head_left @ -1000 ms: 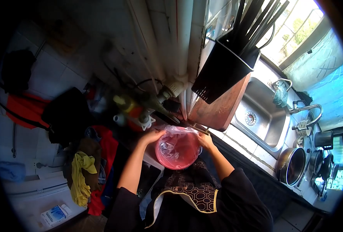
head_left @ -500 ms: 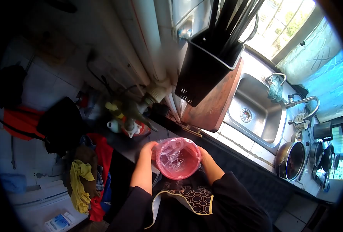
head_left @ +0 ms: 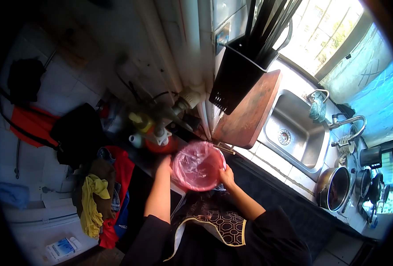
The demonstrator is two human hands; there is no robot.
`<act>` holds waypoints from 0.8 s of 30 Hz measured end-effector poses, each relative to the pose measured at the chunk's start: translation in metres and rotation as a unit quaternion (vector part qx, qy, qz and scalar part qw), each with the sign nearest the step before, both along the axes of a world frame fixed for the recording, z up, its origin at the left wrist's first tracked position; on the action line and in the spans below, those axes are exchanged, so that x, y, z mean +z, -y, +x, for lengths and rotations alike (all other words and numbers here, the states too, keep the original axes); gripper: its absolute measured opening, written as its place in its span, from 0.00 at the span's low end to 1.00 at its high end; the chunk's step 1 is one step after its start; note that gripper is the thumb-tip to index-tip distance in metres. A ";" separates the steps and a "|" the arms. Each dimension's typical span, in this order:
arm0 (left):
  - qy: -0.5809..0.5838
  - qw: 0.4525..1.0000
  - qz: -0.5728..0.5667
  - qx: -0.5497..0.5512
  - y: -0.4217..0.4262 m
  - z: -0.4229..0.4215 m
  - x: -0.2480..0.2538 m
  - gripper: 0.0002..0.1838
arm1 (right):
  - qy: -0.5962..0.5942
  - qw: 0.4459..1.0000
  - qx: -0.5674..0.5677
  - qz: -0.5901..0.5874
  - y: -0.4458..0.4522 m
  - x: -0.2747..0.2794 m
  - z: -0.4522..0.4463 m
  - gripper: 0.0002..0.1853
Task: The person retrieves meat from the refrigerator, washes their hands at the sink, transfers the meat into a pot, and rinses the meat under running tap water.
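Since half a second ago, the pink bin (head_left: 201, 189) has shifted slightly toward 11 o'clock, away from the wearer's body, with both hands moving along; clock positions are taken about the bin. Largest first: the steel sink (head_left: 300, 135) lies between 2 and 3 o'clock, well apart; the wooden board (head_left: 249, 119) between 1 and 2; the black basket (head_left: 236, 75) at 1. The bin occupies mid-picture, its mouth toward the camera. The red container (head_left: 158, 146), at 10 o'clock, now appears just beside it, having stood farther off in the earlier frame. The clear liner (head_left: 192, 162) lies inside; whether it covers the whole rim cannot be told. The right hand (head_left: 226, 175), at about 3 o'clock, grasps the bin's side; the left hand (head_left: 165, 165), at 9, holds the opposite side, its fingertips hidden. One second ago both hands gripped nearer the top edge; the present side hold suggests that bin and liner are being handled as one.
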State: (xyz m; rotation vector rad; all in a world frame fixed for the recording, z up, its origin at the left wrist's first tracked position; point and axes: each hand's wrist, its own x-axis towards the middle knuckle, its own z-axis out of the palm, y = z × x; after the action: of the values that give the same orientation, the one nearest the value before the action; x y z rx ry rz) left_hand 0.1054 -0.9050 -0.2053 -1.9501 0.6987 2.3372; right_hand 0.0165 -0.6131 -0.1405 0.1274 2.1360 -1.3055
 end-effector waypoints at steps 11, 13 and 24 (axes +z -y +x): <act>0.298 0.636 -0.626 -0.340 -0.054 -0.011 0.137 0.21 | -0.083 0.990 0.070 0.088 0.065 -0.001 0.005 0.22; 0.297 0.457 -0.791 -0.280 -0.083 -0.011 0.150 0.15 | -0.053 0.995 0.064 0.058 0.058 0.003 0.013 0.23; 0.094 0.456 -0.604 -0.646 -0.130 0.008 0.158 0.16 | 0.097 0.983 0.005 -0.157 -0.017 -0.023 0.035 0.37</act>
State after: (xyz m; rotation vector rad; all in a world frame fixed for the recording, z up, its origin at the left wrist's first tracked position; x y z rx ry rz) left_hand 0.1134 -0.7750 -0.0472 -0.6285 2.7784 0.4110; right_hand 0.0519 -0.5960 -0.1638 0.1079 1.7437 -1.5408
